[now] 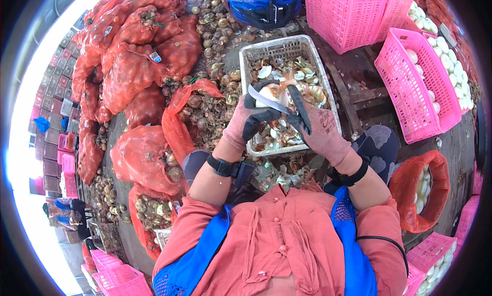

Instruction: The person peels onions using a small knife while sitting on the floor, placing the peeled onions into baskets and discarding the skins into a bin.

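Above a white crate [329,91] of onion skins [300,73], my two gloved hands come together. My left hand [248,114] is closed around an onion [267,94], pale where the skin is off. In my right hand [318,124] is a knife [271,102]; its curved blade lies across the onion and points up to the left. The knife's handle is mostly hidden by the fingers. Both gloves are pink with dark grey palms and fingers. Loose skins [287,175] also lie between my knees, in front of the crate.
Red mesh sacks of onions [133,65] are piled at the left, beside loose unpeeled onions [215,29]. Pink crates [415,85] at the right hold peeled onions [453,65]. An open red sack [438,193] stands by my right elbow. A blue bag-like thing [264,6] sits beyond the crate.
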Action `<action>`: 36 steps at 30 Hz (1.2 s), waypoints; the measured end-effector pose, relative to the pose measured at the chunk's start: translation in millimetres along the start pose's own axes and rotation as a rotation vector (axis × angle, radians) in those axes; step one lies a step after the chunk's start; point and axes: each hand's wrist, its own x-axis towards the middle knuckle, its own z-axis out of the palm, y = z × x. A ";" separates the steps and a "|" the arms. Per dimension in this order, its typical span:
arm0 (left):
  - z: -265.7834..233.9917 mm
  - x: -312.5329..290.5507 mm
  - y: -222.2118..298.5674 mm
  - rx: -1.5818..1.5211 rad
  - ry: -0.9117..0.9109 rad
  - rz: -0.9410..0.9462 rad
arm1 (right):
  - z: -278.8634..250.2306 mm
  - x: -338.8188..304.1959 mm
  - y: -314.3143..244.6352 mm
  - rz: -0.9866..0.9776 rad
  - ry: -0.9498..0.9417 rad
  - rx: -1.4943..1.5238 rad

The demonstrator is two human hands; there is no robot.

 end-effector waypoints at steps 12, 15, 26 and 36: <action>2.4 0.5 4.8 0.416 -0.088 0.086 | -8.4 1.8 7.6 0.572 -0.097 1.158; 4.1 0.0 8.6 0.540 -0.146 0.158 | -21.1 6.4 5.7 0.657 -0.098 1.227; -4.4 -4.6 -8.9 -0.005 -0.214 0.203 | -5.4 11.6 24.5 0.753 0.105 1.383; -5.1 23.5 -16.0 -0.913 -0.106 -0.014 | -4.5 10.8 23.6 0.727 0.321 1.224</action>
